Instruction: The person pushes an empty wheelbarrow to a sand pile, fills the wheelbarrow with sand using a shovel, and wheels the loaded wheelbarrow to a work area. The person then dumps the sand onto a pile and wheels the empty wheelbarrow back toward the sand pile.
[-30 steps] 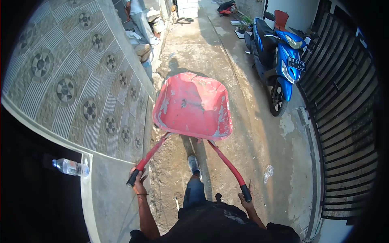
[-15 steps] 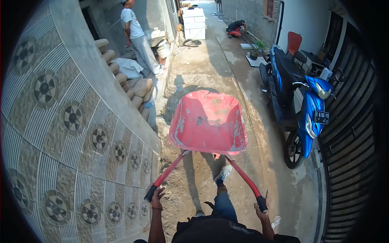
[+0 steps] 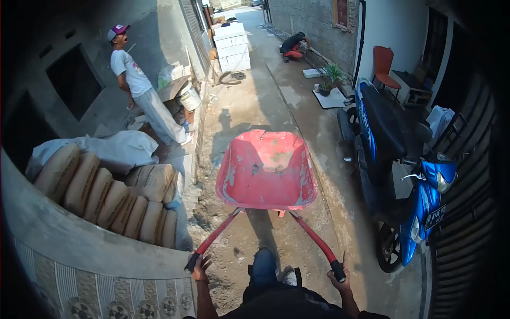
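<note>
A red wheelbarrow (image 3: 268, 173) with a scuffed tray, holding no load, is in front of me in the middle of the lane. My left hand (image 3: 201, 271) grips the black rubber end of its left handle, some fingers loosely spread. Around the black end of the right handle, my right hand (image 3: 338, 276) is closed, with one finger stretched up along the grip. Both handles slope up toward the tray, and its wheel is hidden underneath.
Stacked brown sacks (image 3: 114, 199) and a low wall (image 3: 101, 244) border my left. A person (image 3: 141, 87) stands beyond them, near a white bucket (image 3: 189, 97). White blocks (image 3: 231, 48) stand ahead; another person (image 3: 294, 47) crouches far right. A blue scooter (image 3: 396, 154) is parked on my right.
I have moved forward along the lane with the wheelbarrow. The sacks, standing person and scooter are nearer. My stepping legs have changed position; both hands stay on the handles.
</note>
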{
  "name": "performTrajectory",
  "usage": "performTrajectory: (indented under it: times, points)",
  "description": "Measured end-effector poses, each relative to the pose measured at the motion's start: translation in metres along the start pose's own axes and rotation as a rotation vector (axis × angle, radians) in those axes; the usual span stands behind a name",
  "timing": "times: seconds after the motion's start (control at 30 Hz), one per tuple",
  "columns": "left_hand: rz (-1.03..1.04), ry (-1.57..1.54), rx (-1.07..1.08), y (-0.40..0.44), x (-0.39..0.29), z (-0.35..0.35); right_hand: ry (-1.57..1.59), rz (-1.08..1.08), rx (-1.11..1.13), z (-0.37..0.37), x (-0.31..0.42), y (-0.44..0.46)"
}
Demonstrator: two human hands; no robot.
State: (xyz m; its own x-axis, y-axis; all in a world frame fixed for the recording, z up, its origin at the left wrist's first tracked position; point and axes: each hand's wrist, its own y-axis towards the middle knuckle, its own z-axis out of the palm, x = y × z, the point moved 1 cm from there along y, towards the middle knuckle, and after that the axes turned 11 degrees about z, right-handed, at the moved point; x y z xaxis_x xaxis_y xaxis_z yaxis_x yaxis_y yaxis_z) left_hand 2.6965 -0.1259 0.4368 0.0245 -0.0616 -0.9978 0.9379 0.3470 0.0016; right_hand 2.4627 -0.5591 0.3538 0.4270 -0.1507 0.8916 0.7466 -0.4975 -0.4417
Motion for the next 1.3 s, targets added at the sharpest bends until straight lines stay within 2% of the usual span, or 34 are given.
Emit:
performTrajectory:
  times: [0.17, 0.23, 0.27, 0.3, 0.37, 0.5, 0.57, 0.63, 0.7, 0.9, 0.97, 1.03, 1.07, 1.17, 1.2, 1.3]
  points:
    - [-0.016, 0.010, -0.022, 0.096, 0.024, 0.089, -0.026, 0.087, -0.033, 0.023, 0.031, 0.119]
    - [-0.052, -0.004, -0.014, 0.139, 0.026, 0.138, -0.029, 0.065, -0.022, 0.031, 0.070, 0.174]
    - [-0.048, -0.016, -0.025, 0.158, 0.031, 0.155, -0.165, 0.072, -0.056, 0.032, 0.090, 0.195]
    - [-0.039, -0.018, -0.033, 0.180, 0.030, 0.172, -0.162, 0.082, -0.061, 0.038, 0.114, 0.223]
    - [-0.106, 0.030, 0.001, 0.230, 0.024, 0.218, -0.034, -0.007, -0.095, 0.042, 0.159, 0.277]
    - [-0.085, -0.015, 0.063, 0.317, 0.022, 0.312, 0.003, -0.005, -0.087, 0.048, 0.229, 0.386]
    - [-0.078, 0.057, 0.023, 0.362, 0.021, 0.360, -0.042, -0.209, -0.051, 0.056, 0.247, 0.454]
    - [-0.109, 0.088, 0.030, 0.405, 0.033, 0.398, -0.074, -0.169, -0.100, 0.063, 0.277, 0.503]
    - [-0.105, 0.038, 0.037, 0.442, 0.055, 0.434, 0.107, -0.081, -0.023, 0.064, 0.287, 0.552]
    - [-0.115, 0.033, -0.004, 0.559, 0.077, 0.585, 0.073, -0.010, -0.043, 0.063, 0.358, 0.734]
    - [-0.157, -0.003, -0.004, 0.602, 0.064, 0.636, -0.060, 0.053, -0.047, 0.058, 0.395, 0.799]
    - [-0.156, 0.004, -0.019, 0.640, 0.043, 0.699, -0.100, -0.021, -0.080, 0.056, 0.453, 0.856]
    - [-0.128, 0.042, 0.005, 0.665, 0.044, 0.726, -0.011, 0.008, -0.054, 0.057, 0.470, 0.889]
    - [-0.094, 0.107, 0.023, 0.732, 0.051, 0.802, -0.093, -0.060, -0.046, 0.065, 0.529, 0.973]
    - [-0.116, 0.088, 0.024, 0.755, 0.057, 0.823, -0.029, 0.004, -0.050, 0.071, 0.533, 1.001]
    - [-0.138, 0.108, 0.014, 0.815, 0.071, 0.880, 0.084, -0.001, -0.037, 0.085, 0.551, 1.085]
